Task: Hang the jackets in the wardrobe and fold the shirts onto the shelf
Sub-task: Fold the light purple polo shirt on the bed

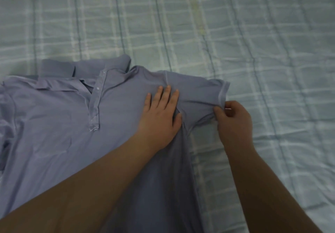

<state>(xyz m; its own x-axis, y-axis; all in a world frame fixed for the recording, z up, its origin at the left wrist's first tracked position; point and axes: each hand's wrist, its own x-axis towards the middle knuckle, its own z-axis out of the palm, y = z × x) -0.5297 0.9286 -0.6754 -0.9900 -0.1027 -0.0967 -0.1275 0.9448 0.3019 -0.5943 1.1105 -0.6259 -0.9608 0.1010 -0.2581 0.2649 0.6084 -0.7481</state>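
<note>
Your blue-grey polo shirt lies front-up on the checked bed, collar toward the far side and body filling the near left. Your left hand rests flat with straight fingers on the chest just beside the armhole seam, apparently to pin the cloth so it won't slide. Just to the right, the short sleeve runs from beside that hand to your right hand, which pinches the sleeve's hem between thumb and curled fingers, likely ready to fold it inward over the anchored body.
</note>
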